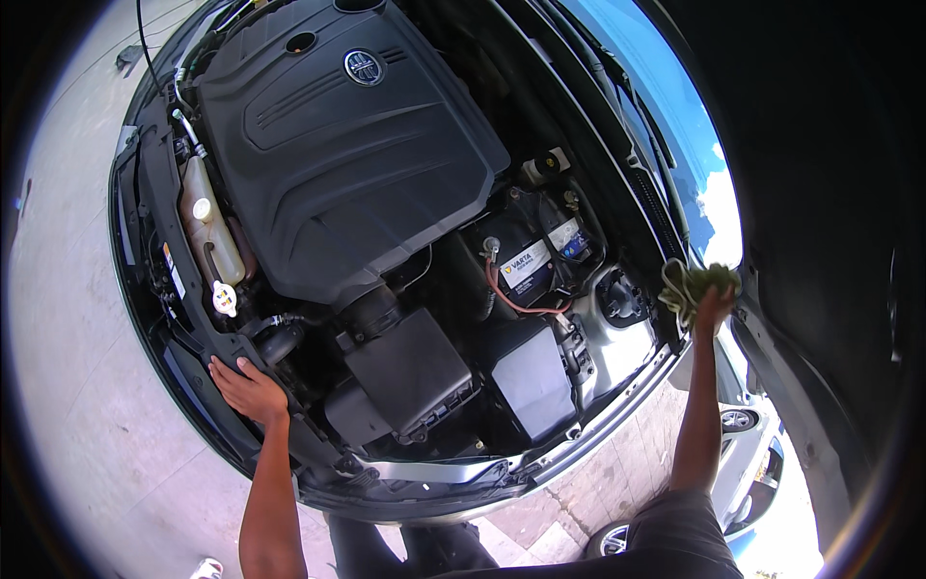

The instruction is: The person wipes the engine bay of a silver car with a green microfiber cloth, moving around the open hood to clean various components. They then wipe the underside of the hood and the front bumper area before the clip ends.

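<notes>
My left hand [251, 389] lies flat, fingers stretched out, on the black front panel [318, 442] of a car's engine bay. In my right hand [714, 309] is a bunched green cloth [696, 283], held at the right edge of the bay, close to the base of the windshield [690, 164]. Between my hands sit the black air filter box [410, 372] and the car battery [531, 265] with a red cable. A big black engine cover [357, 145] with a round badge fills the upper middle.
Next to my left hand is a radiator cap [224, 299], with a whitish coolant tank [214, 232] beyond it. The dark raised hood [820, 241] stands along the right. Another car [757, 463] is parked at lower right on the paved ground [550, 511].
</notes>
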`<move>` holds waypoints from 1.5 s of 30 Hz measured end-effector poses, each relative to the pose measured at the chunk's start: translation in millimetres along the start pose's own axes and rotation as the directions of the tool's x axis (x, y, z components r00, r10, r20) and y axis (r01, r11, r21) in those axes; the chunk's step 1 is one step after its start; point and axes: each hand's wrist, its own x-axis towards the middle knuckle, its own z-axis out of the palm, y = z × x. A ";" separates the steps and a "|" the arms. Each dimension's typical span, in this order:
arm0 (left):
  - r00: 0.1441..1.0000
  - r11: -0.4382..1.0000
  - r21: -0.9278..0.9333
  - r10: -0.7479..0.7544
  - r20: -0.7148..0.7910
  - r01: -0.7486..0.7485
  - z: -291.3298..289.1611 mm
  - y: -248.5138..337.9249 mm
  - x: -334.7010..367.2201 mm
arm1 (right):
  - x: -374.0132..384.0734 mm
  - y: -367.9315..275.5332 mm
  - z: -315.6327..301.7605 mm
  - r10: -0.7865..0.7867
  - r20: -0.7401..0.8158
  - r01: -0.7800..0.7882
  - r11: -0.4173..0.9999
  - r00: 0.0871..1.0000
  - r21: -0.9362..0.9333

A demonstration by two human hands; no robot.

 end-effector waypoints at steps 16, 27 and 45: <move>1.000 0.995 -0.097 -0.004 0.028 0.007 -5.4 4.6 0.8 | -10.3 -227.0 248.6 -0.504 0.604 0.674 0.735 0.618 -0.076; 1.000 0.998 -0.067 -0.015 0.018 0.016 -10.0 10.3 1.9 | -17.0 -232.1 177.5 -0.151 0.634 0.063 0.985 0.758 0.159; 1.000 0.998 -0.057 -0.008 0.026 0.010 -4.9 3.1 0.3 | 3.1 -256.2 141.2 -0.541 0.514 0.689 0.711 0.666 -0.144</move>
